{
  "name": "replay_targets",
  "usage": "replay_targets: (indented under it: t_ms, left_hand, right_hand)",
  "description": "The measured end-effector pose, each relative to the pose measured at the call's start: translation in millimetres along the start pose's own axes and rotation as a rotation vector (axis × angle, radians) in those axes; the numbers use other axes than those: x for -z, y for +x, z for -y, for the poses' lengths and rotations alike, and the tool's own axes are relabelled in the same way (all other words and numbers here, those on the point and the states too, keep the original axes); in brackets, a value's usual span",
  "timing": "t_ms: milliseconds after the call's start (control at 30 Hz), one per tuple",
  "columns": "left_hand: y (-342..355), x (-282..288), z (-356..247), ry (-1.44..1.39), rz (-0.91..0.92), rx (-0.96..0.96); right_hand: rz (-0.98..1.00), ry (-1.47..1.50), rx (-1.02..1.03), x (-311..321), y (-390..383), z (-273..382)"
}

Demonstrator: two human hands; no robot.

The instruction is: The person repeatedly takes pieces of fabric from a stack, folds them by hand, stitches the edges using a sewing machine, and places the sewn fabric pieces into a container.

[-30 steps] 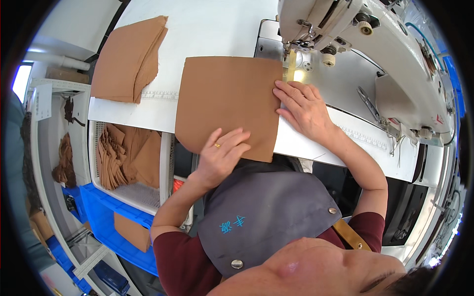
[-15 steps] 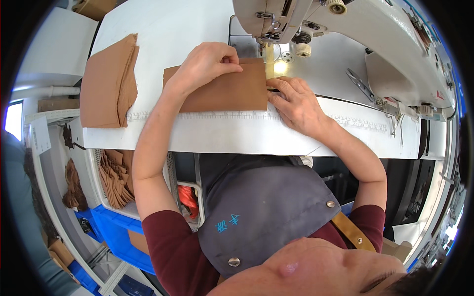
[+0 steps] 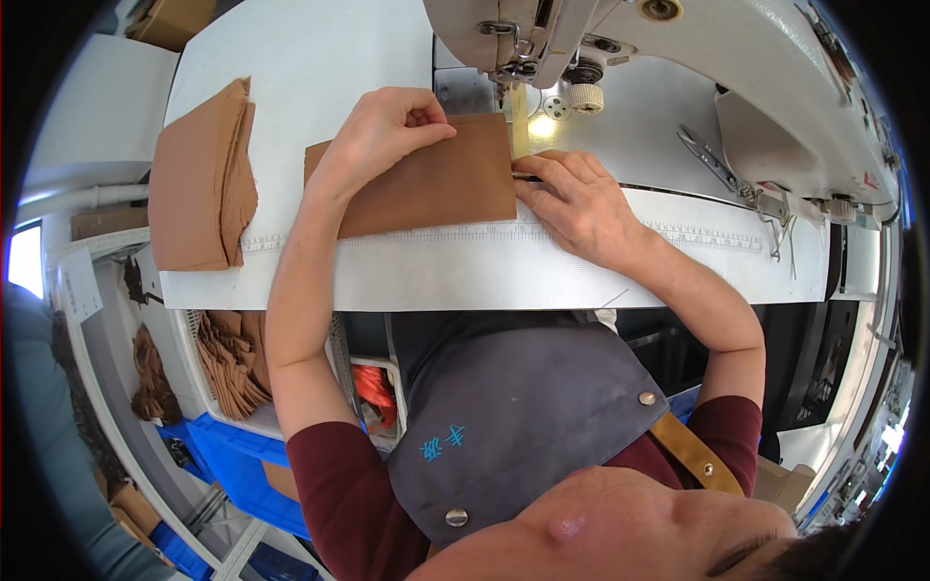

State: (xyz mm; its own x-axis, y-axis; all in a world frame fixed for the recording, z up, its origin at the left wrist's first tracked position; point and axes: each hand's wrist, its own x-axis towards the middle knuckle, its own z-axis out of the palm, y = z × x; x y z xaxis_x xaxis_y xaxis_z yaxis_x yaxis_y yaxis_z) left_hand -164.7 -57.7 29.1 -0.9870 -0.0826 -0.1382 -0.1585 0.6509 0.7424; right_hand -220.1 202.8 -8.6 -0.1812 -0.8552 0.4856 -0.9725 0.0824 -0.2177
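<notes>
A flat brown rectangular piece (image 3: 426, 189), which could be leather or cloth, lies on the white table in front of the sewing machine (image 3: 678, 58). My left hand (image 3: 387, 131) rests over its upper left part, fingers curled and thumb pinched close to the far edge. Whatever lies inside those curled fingertips is hidden. At the piece's right edge, my right hand (image 3: 586, 203) holds on with thumb and forefinger, just below the machine's lit needle area (image 3: 542, 126). The needle is close to the piece's far right corner.
A stack of brown pieces (image 3: 199, 184) lies at the table's left. A printed ruler strip (image 3: 678, 232) runs along the table front. Scissors (image 3: 707, 155) lie right of the needle. Below left are a basket of brown pieces (image 3: 228, 373) and a blue crate (image 3: 242, 465).
The whole view has shifted and turned slightly. Both hands keep nearly the same places on the brown piece, with no clear movement of it against the machine.
</notes>
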Motion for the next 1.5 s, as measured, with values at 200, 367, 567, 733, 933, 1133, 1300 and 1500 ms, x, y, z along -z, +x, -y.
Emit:
replay_targets:
  t_ms: [200, 367, 567, 733, 933, 1133, 1300, 1500]
  left_hand:
    - [0.8, 0.3, -1.0, -0.006, -0.004, 0.019]
    - [2.1, -0.2, -1.4, -0.016, -0.014, -0.018]
    - [3.4, 0.1, -0.1, 0.010, -0.011, 0.009]
    - [2.6, -1.3, 2.9, 0.089, -0.027, -0.025]
    - [-17.7, -42.2, -0.2, 0.464, -0.296, -0.628]
    - [0.2, -57.4, 15.9, 0.430, -0.411, -0.652]
    - [18.7, -49.0, 21.3, 0.412, -0.372, -0.658]
    - [22.7, -45.0, 19.2, 0.417, -0.334, -0.622]
  right_hand:
    - [-0.065, 0.004, -0.023, 1.1, 0.3, -7.1]
    - [-0.099, -0.058, -0.052, 0.6, 2.0, -10.5]
    - [-0.034, -0.099, -0.084, 1.2, 4.8, -9.3]
    - [0.096, -0.102, -0.040, 1.5, 6.8, -9.4]
    - [0.064, -0.110, -0.029, -1.1, 8.1, -9.8]
    - [0.017, -0.216, 0.033, -5.1, 18.8, -30.4]
    - [0.019, -0.202, -0.041, -11.0, 21.7, -39.0]
    - [0.007, -0.207, -0.061, -12.4, 22.1, -42.2]
